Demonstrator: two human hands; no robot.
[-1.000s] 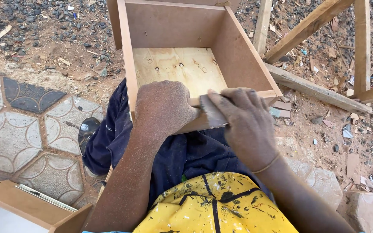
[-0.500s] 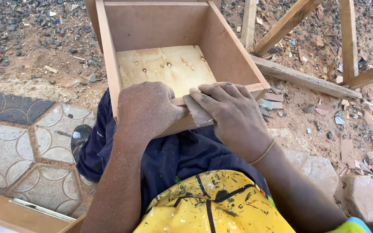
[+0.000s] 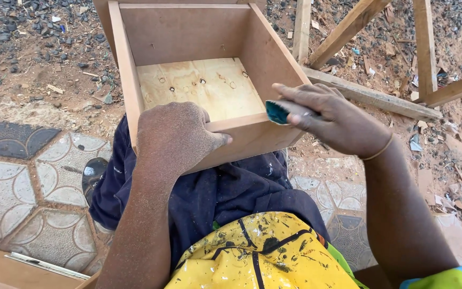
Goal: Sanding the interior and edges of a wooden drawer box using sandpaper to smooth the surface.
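Note:
An open brown wooden box (image 3: 129, 80) with a pale plywood bottom rests on my lap, its open side facing me. My left hand (image 3: 175, 136), dusted with sawdust, grips the box's near wall at the left. My right hand (image 3: 335, 120) is lifted off the box at its right corner and holds a folded piece of sandpaper (image 3: 279, 111), teal side showing.
Wooden frame beams (image 3: 370, 96) lie on the dirt at the right among scraps and stones. Patterned paving tiles (image 3: 17, 171) cover the ground at the left. Another brown wooden piece (image 3: 6, 270) sits at the bottom left. My shoe (image 3: 93, 179) shows beside my leg.
My right hand has lifted the sandpaper off the box's near wall and moved right and up. The left hand keeps its grip on the wall.

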